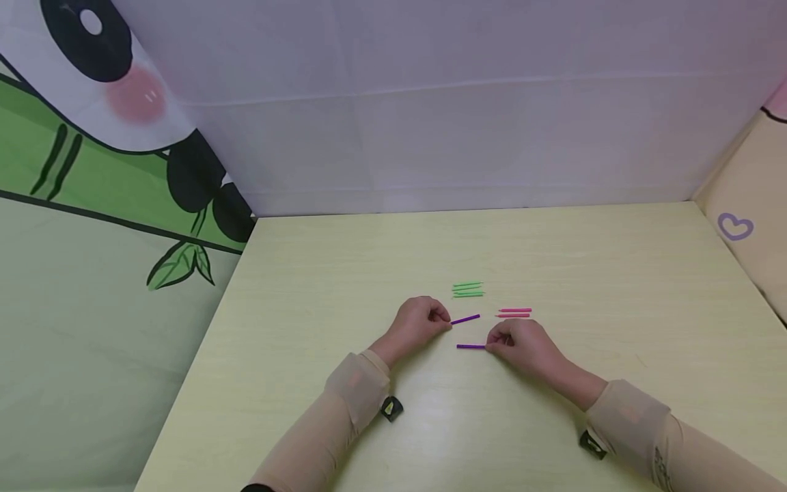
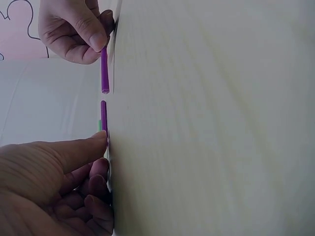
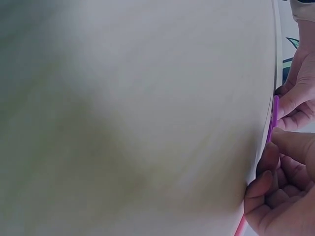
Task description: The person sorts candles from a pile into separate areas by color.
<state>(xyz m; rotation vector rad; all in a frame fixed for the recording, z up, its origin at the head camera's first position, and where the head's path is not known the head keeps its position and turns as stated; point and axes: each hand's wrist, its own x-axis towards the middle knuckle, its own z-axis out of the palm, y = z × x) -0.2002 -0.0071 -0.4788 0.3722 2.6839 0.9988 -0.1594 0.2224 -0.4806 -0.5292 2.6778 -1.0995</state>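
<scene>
My left hand (image 1: 421,321) pinches the left end of a thin purple stick (image 1: 465,319), which slants slightly up to the right. Closer to me, my right hand (image 1: 522,345) pinches the right end of a second purple stick (image 1: 471,346), lying nearly level. Both hands are low over the table. In the left wrist view, the far purple stick (image 2: 104,73) shows a blunt free end. Fingers hide the gripped ends. Two pink sticks (image 1: 515,310) with pointed left tips lie side by side just beyond my right hand. Several green pointed sticks (image 1: 468,289) lie in a row farther back.
The pale wooden table (image 1: 307,273) spreads around both hands. A plain light cloth wall (image 1: 430,137) rises behind its back edge. Printed panels stand at either side, the left one with a green cartoon drawing (image 1: 111,184) and the right one with a purple heart (image 1: 735,227).
</scene>
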